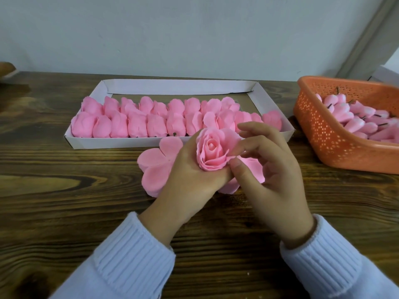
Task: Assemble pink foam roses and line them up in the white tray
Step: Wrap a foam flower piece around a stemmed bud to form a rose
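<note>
Your left hand (192, 175) cradles half-built rose (212, 151) above wooden table (64, 190), fingers curled round its base. Your right hand (269, 175) pinches outer petal between thumb and forefinger. White tray (112, 142) behind: two rows of finished roses (138, 124), far strip unfilled. Flat petal sheets (155, 167) under hands, bud cores (356, 119) heaped in orange basket (323, 134). Plenty left, by the look.

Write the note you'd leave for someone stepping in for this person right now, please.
Left hand grips a rose from below; right hand pinches its outer petal.
Flat petal cutouts lie on the table under the hands.
Done: two rows of finished roses in the white tray; space remains behind them.
Left: finish this rose, set it in the tray, then carry on with the buds from the orange basket.
</note>
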Available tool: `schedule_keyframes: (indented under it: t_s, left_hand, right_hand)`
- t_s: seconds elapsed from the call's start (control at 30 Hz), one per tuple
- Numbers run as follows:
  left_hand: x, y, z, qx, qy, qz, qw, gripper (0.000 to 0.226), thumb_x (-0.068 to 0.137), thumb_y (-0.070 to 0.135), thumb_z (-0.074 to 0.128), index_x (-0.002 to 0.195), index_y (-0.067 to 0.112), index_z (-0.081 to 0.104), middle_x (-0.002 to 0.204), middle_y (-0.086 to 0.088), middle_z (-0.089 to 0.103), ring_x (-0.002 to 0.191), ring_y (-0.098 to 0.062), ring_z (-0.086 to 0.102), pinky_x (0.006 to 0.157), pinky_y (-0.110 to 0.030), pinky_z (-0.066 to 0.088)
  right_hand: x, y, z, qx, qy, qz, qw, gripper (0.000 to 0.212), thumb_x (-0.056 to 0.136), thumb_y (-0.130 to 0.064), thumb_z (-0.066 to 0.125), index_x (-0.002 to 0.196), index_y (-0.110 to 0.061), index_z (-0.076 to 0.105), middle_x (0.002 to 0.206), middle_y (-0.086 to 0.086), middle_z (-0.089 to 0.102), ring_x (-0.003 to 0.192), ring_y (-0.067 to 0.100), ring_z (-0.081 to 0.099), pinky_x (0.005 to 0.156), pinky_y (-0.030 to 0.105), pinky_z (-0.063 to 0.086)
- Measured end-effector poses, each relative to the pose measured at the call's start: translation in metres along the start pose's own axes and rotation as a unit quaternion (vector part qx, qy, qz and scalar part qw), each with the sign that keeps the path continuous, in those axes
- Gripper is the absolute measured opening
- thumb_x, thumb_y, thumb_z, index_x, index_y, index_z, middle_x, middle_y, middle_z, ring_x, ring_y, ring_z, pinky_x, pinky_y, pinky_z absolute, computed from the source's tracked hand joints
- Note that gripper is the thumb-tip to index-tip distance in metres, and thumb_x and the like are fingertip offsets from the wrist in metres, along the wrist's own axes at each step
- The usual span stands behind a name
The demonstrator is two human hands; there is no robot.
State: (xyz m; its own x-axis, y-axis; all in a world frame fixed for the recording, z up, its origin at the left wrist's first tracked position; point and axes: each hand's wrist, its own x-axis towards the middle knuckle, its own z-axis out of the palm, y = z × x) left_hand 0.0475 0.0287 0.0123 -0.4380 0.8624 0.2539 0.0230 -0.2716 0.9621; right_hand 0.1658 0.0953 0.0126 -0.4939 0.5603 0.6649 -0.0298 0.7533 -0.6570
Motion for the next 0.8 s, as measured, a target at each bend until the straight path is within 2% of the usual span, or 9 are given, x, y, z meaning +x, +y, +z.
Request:
schedule_keyframes:
  t_s: [0.17,0.33,0.47,0.53,0.6,0.73,0.8]
  left_hand:
    - [0.0005,0.0013,0.0009,-0.020,-0.001,0.016,1.000,0.031,0.073,0.009,0.079,0.100,0.016,0.066,0.085,0.001,0.074,0.083,-0.015,0.072,0.065,-0.030,0.059]
    - [-0.0009,0.0020,-0.0012,-0.015,-0.007,0.021,1.000,0.028,0.071,0.008,0.075,0.088,0.029,0.068,0.079,0.009,0.073,0.077,-0.006,0.071,0.061,-0.021,0.056]
    - [-0.0009,0.0022,-0.0020,0.018,-0.024,0.015,0.999,0.025,0.069,0.012,0.071,0.082,0.034,0.069,0.074,0.008,0.072,0.070,-0.008,0.069,0.063,-0.031,0.060]
    - [-0.0012,0.0032,-0.0016,0.018,-0.038,0.010,0.999,0.028,0.070,0.010,0.071,0.082,0.036,0.069,0.072,0.006,0.071,0.066,-0.010,0.068,0.062,-0.036,0.059]
    - [-0.0018,0.0034,-0.0016,0.030,-0.040,0.015,0.999,0.032,0.069,0.010,0.070,0.080,0.040,0.068,0.068,0.007,0.069,0.061,-0.009,0.066,0.059,-0.034,0.058]
    - [-0.0025,0.0033,-0.0016,0.043,-0.037,0.021,0.998,0.032,0.067,0.011,0.072,0.080,0.040,0.066,0.071,0.007,0.070,0.065,-0.009,0.068,0.059,-0.033,0.059]
    - [-0.0020,0.0031,-0.0020,0.036,-0.033,0.014,0.999,0.030,0.066,0.011,0.074,0.083,0.034,0.065,0.076,0.003,0.071,0.071,-0.014,0.070,0.063,-0.039,0.061]
  right_hand:
    - [0.0006,-0.0002,0.0004,0.015,0.014,0.001,1.000,0.007,0.079,-0.013,0.054,0.084,-0.017,0.059,0.106,-0.001,0.059,0.106,0.013,0.058,0.085,0.032,0.049]
    - [-0.0018,0.0010,-0.0004,0.035,0.008,0.009,0.999,0.008,0.080,-0.012,0.055,0.086,-0.014,0.060,0.087,0.000,0.063,0.085,0.020,0.062,0.075,0.042,0.051]
    - [-0.0034,0.0013,-0.0004,0.066,0.011,0.005,0.998,0.009,0.081,-0.011,0.058,0.088,-0.017,0.060,0.082,-0.006,0.062,0.079,0.016,0.061,0.072,0.037,0.051]
    - [-0.0038,0.0017,-0.0005,0.085,0.008,0.007,0.996,0.009,0.081,-0.011,0.058,0.088,-0.016,0.059,0.082,-0.004,0.062,0.076,0.018,0.059,0.071,0.036,0.050]
    - [-0.0041,0.0016,-0.0003,0.108,-0.001,0.014,0.994,0.008,0.081,-0.011,0.058,0.087,-0.015,0.058,0.083,0.001,0.061,0.074,0.021,0.058,0.069,0.034,0.050]
    - [-0.0032,0.0026,-0.0005,0.126,-0.010,0.030,0.992,0.006,0.080,-0.011,0.057,0.085,-0.014,0.058,0.081,0.001,0.060,0.073,0.024,0.057,0.067,0.039,0.049]
    - [-0.0036,0.0035,-0.0008,0.135,-0.022,0.038,0.990,0.006,0.080,-0.008,0.058,0.083,-0.013,0.060,0.078,0.001,0.061,0.070,0.027,0.059,0.065,0.045,0.051]
